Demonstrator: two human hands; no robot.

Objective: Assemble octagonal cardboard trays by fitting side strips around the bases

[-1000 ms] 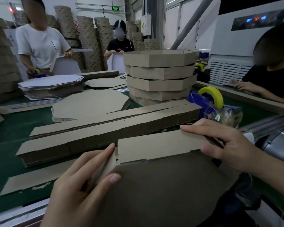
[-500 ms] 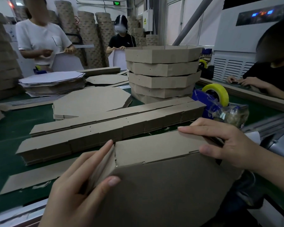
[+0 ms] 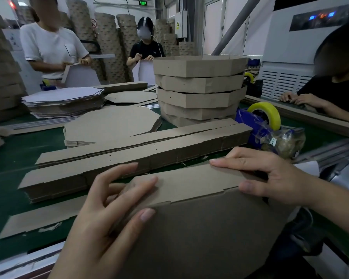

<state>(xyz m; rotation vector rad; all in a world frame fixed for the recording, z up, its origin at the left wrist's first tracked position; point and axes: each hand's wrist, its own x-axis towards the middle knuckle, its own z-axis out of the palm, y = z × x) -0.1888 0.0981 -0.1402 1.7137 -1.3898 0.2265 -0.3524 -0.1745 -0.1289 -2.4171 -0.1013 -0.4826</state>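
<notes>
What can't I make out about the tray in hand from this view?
- Head view, base: near part cut off by the bottom edge, left corner covered by the left hand.
- Side strip: its left end lies under the left hand's fingers, so the joint there is hidden.
- Past the right hand, the strip runs behind hand and base.

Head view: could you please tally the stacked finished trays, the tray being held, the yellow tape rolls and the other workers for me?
Stacked finished trays: 5
Held tray: 1
Yellow tape rolls: 2
Other workers: 3
Total: 11
</notes>
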